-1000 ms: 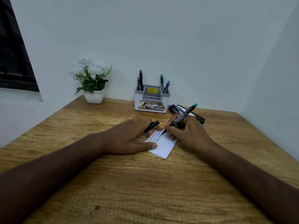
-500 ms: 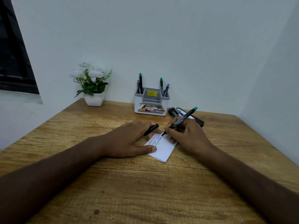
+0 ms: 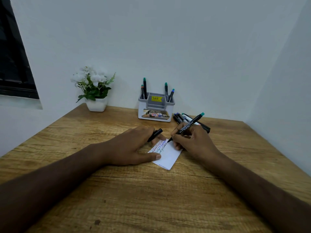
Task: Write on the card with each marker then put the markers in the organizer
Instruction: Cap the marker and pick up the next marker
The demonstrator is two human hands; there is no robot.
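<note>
- Card (image 3: 168,155): white, flat on the bench (image 3: 151,199) near its middle, long side running from 7 to 1 o'clock; three lines of handwriting in red, blue and green along its 10 o'clock edge.
- Marker (image 3: 186,126): black barrel, green end cap, pinched in the fingers of the right hand (image 3: 195,142); tilted, tip touching the card's far corner at 12 o'clock, cap end pointing to 2 o'clock.
- Right hand: rests on the bench at 3 o'clock of the card, fingers curled round the marker.
- Cap (image 3: 155,134): black, gripped between the fingers of the left hand (image 3: 131,147), sticking out toward 1 o'clock.
- Left hand: lies at 9 o'clock of the card, thumb pressing on the card's near left edge.
- Organizer (image 3: 155,108): grey and white, yellow sticker inside, at 12 o'clock by the wall; four markers stand upright in it, two in the left compartment and two in the right.
- Loose markers (image 3: 180,117): a small pile on the bench just at 3 o'clock of the organizer, partly hidden behind the right hand.
- Plant (image 3: 95,88): white flowers in a white pot, at 10 o'clock, well apart from the organizer.
</note>
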